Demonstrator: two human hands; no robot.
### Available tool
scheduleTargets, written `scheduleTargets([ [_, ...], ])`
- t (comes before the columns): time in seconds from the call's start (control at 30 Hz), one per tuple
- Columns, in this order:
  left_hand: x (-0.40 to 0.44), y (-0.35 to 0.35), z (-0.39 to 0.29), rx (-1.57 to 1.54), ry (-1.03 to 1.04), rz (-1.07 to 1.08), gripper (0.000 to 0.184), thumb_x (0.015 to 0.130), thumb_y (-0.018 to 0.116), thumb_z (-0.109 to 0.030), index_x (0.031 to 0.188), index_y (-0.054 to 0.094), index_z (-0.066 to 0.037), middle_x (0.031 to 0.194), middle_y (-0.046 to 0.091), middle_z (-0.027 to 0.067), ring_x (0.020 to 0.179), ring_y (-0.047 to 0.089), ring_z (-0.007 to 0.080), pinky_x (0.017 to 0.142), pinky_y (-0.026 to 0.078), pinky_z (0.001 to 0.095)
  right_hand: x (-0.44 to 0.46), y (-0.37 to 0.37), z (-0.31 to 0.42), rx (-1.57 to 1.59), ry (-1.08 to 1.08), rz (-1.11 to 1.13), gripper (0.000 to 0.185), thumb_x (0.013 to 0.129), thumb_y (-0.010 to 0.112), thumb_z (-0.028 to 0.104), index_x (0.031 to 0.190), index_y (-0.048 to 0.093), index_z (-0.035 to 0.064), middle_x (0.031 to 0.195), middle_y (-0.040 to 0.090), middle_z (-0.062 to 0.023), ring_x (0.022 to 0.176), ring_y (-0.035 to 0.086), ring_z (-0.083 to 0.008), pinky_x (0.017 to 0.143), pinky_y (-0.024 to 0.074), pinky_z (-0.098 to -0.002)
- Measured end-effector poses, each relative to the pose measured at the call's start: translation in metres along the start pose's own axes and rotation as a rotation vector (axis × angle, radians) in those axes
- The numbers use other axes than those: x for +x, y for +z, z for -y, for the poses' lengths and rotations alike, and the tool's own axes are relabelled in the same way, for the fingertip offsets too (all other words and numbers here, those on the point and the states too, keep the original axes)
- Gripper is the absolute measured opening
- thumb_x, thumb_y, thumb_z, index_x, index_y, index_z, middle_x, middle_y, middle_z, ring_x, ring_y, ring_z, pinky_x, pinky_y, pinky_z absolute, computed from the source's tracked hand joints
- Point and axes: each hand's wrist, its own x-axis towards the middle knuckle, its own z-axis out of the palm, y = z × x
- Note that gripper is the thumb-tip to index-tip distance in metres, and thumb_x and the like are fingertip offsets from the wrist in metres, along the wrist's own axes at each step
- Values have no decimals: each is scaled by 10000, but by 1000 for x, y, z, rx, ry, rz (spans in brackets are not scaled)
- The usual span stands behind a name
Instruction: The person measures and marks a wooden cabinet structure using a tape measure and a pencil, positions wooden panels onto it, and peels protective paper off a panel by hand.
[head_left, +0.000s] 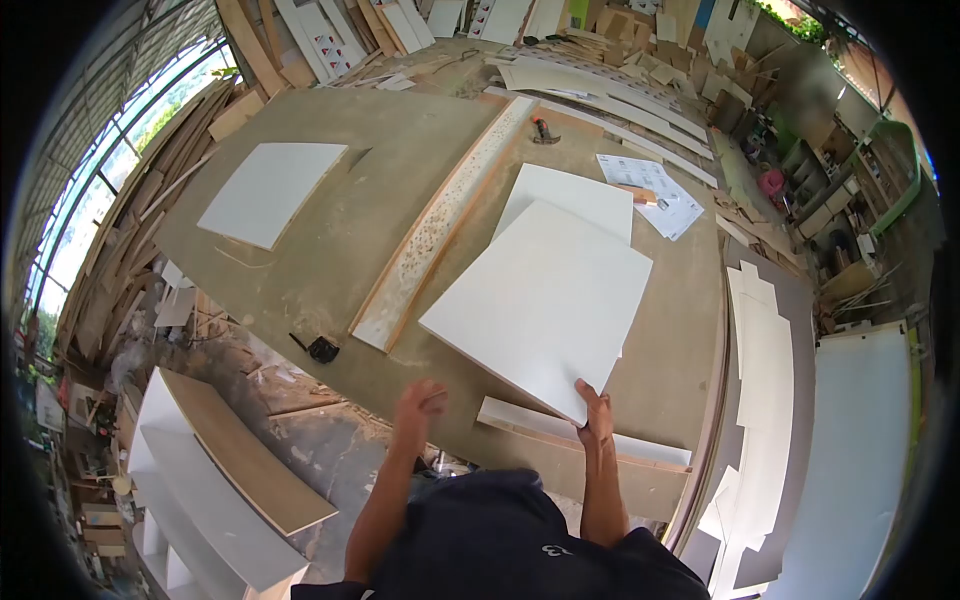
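A white square panel (545,300) lies tilted over the table, its near corner raised. My right hand (596,412) grips that corner, thumb on top and fingers underneath. Beneath it, a second white panel (575,195) shows along its far side. My left hand (424,398) hovers off the panel's left side at the near table edge, its fingers loosely bent and a little blurred, with nothing visible in them. Close to my right hand, a narrow white strip (540,421) lies along the near edge, partly hidden by my wrist.
On the brown worktable (300,130) are a long speckled channel-like piece (440,220), another white panel (272,193), a black tape measure (322,349), a hammer (545,132) and printed sheets (670,205). A white cabinet piece (215,490) stands lower left. Boards (765,390) lie at right.
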Motion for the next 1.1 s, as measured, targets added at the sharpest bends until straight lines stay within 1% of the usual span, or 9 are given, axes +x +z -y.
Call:
scheduleTargets([
  [0.13, 16, 55, 7, -441, -136, 354, 372, 972, 625, -182, 1299, 535, -28, 1168, 646, 110, 1056, 658, 242, 978, 505, 425, -42, 18, 7, 121, 73, 36, 424, 865, 709, 97, 1242, 588, -54, 1120, 675, -125, 1002, 659, -232, 887, 528, -355],
  [0.43, -38, 121, -41, -472, 48, -2, 467, 774, 580, 90, 1237, 536, 45, 1107, 632, 170, 1063, 652, 337, 905, 560, 510, -94, 38, 6, 188, 195, 236, 549, 897, 719, 170, 1353, 503, -46, 1241, 629, -148, 1144, 615, -263, 979, 510, -375],
  [0.53, -54, 120, -63, -481, 141, 20, 486, 757, 593, 88, 1237, 537, 38, 1077, 633, 162, 1038, 660, 307, 872, 568, 474, -73, 43, -10, -47, 134, 298, 743, 945, 696, 222, 1513, 294, -40, 1472, 443, -191, 1345, 457, -257, 1103, 403, -403],
  [0.63, -70, 116, -82, -35, 683, -103, 381, 789, 657, 79, 1164, 605, 29, 1121, 615, 168, 981, 674, 279, 818, 586, 393, -59, 97, 18, -311, -136, 256, 717, 996, 623, 299, 1534, 275, -22, 1516, 400, -185, 1375, 427, -267, 1146, 346, -408],
  [0.7, -100, 125, -116, 74, 667, -83, 315, 815, 673, 35, 1126, 621, 46, 1161, 622, 204, 966, 680, 246, 822, 573, 355, -32, 128, 23, -241, -268, 312, 692, 1047, 497, 401, 1550, 253, -7, 1546, 372, -169, 1384, 424, -277, 1146, 350, -418],
  [0.8, -143, 146, -155, 802, 1177, 133, 764, 699, 619, 63, 1449, 476, 23, 1484, 486, 240, 1277, 593, 343, 997, 516, 411, -21, 204, 36, 100, -229, 527, 693, 1053, 449, 457, 1550, 274, 6, 1549, 370, -152, 1373, 439, -303, 1131, 367, -446],
  [0.83, -157, 157, -160, 959, 1262, 192, 914, 651, 605, 54, 1534, 382, -30, 1594, 342, 207, 1460, 363, 370, 1151, 375, 472, -28, 208, 35, 174, -177, 582, 693, 1052, 448, 461, 1547, 279, 5, 1545, 374, -154, 1370, 442, -304, 1128, 370, -446],
  [0.9, -175, 162, -136, 1292, 1260, 178, 837, 746, 588, 34, 1541, 419, -165, 1629, 290, 165, 1500, 253, 420, 1185, 262, 602, -48, 195, 23, 238, -47, 645, 694, 1049, 446, 469, 1540, 290, 4, 1537, 384, -157, 1364, 449, -306, 1124, 375, -447],
  [1.1, -218, 144, -88, 1544, 1144, -53, 896, 674, 641, 40, 1521, 450, -179, 1617, 301, 187, 1495, 237, 452, 1174, 188, 675, -86, 102, -11, 266, 233, 727, 698, 1042, 440, 494, 1519, 321, -2, 1512, 411, -168, 1347, 467, -313, 1111, 390, -450],
])
